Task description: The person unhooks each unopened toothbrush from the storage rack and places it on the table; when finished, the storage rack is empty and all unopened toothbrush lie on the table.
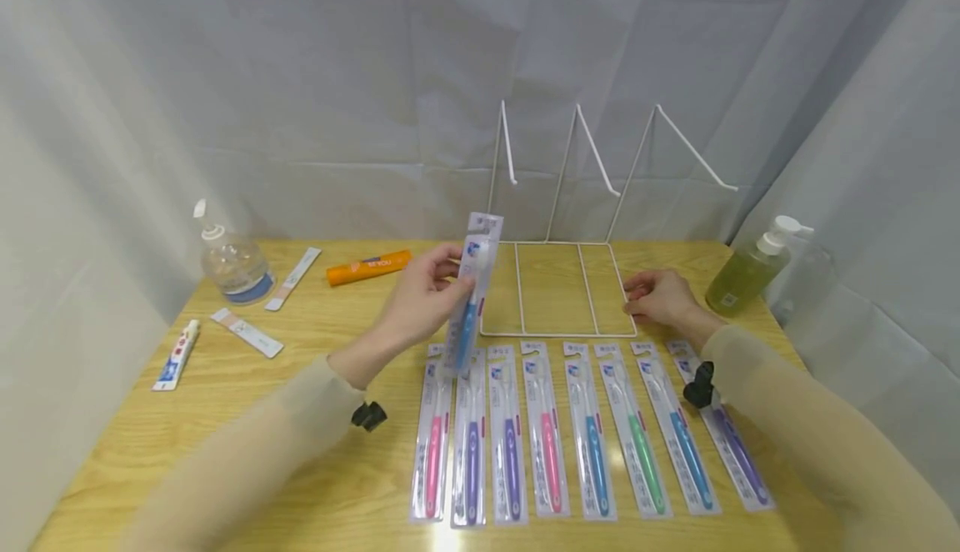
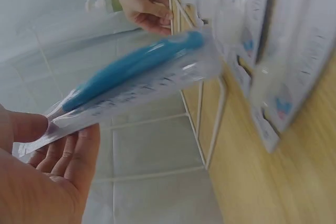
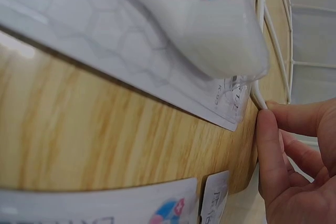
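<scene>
My left hand (image 1: 420, 298) holds a packaged toothbrush (image 1: 467, 331) with a blue handle, thumb on one face and fingers behind. The pack is raised and tilted, its hanging-hole end up, at the left side of a white wire display rack (image 1: 558, 335). In the left wrist view the blue handle (image 2: 131, 69) points away from the palm. My right hand (image 1: 663, 298) pinches the right wire of the rack's base, and the right wrist view shows thumb and forefinger (image 3: 270, 150) meeting on that wire. The rack's three upright hooks carry nothing.
Several packaged toothbrushes (image 1: 551, 460) lie in a row before the rack. To the left are a clear pump bottle (image 1: 236, 268), two slim sachets (image 1: 247, 333), a small tube (image 1: 177, 356) and an orange tube (image 1: 367, 268). A green pump bottle (image 1: 746, 273) stands right; a grey curtain (image 1: 337, 102) hangs behind.
</scene>
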`<action>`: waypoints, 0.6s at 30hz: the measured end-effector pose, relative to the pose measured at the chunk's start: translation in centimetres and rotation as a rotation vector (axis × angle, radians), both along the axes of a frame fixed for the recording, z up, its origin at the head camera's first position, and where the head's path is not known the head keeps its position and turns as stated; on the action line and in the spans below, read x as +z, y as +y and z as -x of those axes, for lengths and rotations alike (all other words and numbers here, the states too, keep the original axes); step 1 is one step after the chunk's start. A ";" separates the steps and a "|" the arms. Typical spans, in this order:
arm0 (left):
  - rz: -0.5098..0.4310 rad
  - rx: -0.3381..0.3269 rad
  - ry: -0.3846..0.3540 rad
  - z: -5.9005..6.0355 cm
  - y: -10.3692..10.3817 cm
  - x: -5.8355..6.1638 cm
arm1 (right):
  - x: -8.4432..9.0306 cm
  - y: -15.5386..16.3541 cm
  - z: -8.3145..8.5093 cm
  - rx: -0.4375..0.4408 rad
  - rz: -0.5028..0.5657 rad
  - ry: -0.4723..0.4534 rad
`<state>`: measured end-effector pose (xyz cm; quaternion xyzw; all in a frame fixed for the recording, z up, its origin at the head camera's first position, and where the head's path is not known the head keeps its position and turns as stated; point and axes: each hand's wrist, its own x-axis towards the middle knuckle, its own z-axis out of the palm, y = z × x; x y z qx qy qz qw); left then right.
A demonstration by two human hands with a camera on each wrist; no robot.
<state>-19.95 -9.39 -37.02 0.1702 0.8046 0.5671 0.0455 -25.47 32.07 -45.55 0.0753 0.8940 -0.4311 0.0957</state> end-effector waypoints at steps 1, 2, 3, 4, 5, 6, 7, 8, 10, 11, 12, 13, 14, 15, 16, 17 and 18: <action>-0.011 0.008 -0.021 -0.3 -0.9 -0.1 | 0.0 0.0 0.0 -0.002 -0.002 -0.001; -0.017 0.020 -0.041 -0.5 -1.9 -0.1 | -0.1 -0.1 0.0 -0.003 -0.002 -0.003; -0.026 0.034 -0.062 -0.8 -2.8 -0.1 | -0.1 -0.1 0.0 -0.005 -0.003 -0.005; -0.031 0.047 -0.090 -1.0 -3.7 -0.2 | -0.2 -0.1 0.0 -0.008 -0.003 -0.006; -0.032 0.059 -0.121 -1.3 -4.6 -0.2 | -0.2 -0.1 0.0 -0.010 -0.001 -0.007; -0.023 0.068 -0.146 -1.6 -5.5 -0.2 | -0.2 -0.1 0.0 -0.014 0.002 -0.008; -0.010 0.073 -0.175 -2.0 -6.4 -0.3 | -0.2 -0.1 0.0 -0.013 0.006 -0.009; 0.005 0.069 -0.205 -2.3 -7.2 -0.4 | -0.2 0.0 0.0 -0.013 0.010 -0.009; 0.025 0.040 -0.257 -3.0 -8.7 -0.8 | -0.2 0.0 0.0 -0.012 0.012 -0.009; 0.029 0.022 -0.283 -3.3 -9.4 -1.1 | -0.2 0.1 0.0 -0.009 0.014 -0.008; 0.025 0.001 -0.306 -3.6 -9.9 -1.4 | -0.2 0.1 0.0 -0.009 0.013 -0.008; 0.021 -0.016 -0.332 -3.8 -10.4 -1.9 | -0.2 0.1 0.0 -0.007 0.012 -0.008; 0.020 -0.035 -0.351 -4.0 -10.8 -2.3 | -0.2 0.1 0.0 -0.009 0.011 -0.007; 0.017 -0.047 -0.375 -4.3 -11.1 -2.8 | -0.1 0.0 0.0 -0.009 0.011 -0.008; 0.018 -0.060 -0.396 -4.5 -11.3 -3.4 | -0.1 0.0 0.0 -0.010 0.010 -0.008; 0.021 -0.068 -0.422 -4.7 -11.5 -3.9 | -0.1 0.0 0.0 -0.008 0.012 -0.007; 0.032 -0.078 -0.445 -5.0 -11.6 -4.3 | -0.1 0.0 0.0 -0.010 0.011 -0.009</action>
